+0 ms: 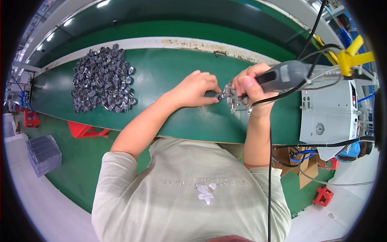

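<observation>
My right hand [256, 86] is wrapped around a grey and black powered screwdriver [284, 76], which lies nearly level with its cabled end to the right. At its left end sits a clear and metallic nozzle-like fitting [238, 101]. Against that fitting my left hand [196, 89] pinches a small dark part [219, 96], mostly covered by the fingertips. Both hands are over the green worktable [177, 66]. To their left a large heap of small dark grey and metal parts [102, 78] is spread on the table.
A white machine [327, 115] with a dial stands at the table's right end. Black cables [270, 177] and a yellow-bladed fixture [350, 58] hang at the right. Red stools [82, 129], cardboard boxes [308, 169] and a grey stack [43, 155] are below. Another person in blue [352, 151] is far right.
</observation>
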The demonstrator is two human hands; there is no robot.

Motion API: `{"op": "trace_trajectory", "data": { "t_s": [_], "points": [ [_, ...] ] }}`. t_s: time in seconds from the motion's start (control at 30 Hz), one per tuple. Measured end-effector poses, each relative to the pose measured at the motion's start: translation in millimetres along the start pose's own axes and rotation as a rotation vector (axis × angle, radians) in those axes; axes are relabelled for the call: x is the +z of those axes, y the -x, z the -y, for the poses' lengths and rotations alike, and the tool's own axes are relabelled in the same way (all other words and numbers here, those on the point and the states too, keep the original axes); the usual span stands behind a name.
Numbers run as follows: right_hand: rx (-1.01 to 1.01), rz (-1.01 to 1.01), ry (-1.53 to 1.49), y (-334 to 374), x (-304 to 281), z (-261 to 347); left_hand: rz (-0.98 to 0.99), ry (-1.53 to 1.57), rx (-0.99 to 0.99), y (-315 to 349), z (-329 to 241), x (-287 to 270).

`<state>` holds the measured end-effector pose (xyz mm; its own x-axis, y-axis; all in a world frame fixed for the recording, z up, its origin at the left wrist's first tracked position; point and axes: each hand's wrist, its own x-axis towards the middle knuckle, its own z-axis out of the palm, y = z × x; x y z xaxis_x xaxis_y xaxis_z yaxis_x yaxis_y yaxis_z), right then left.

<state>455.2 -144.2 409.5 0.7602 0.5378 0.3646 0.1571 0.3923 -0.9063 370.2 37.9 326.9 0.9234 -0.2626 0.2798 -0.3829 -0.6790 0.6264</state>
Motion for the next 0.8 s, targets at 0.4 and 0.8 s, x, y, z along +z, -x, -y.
{"op": "trace_trajectory", "data": {
  "t_s": [0.4,0.8],
  "points": [
    [-0.148,0.147,-0.245,-4,-3,31,0.037,0.025,-0.063,1,0,1],
    [-0.024,0.099,-0.130,6,0,9,0.049,0.025,-0.069,1,-3,-2]
  ]
}}
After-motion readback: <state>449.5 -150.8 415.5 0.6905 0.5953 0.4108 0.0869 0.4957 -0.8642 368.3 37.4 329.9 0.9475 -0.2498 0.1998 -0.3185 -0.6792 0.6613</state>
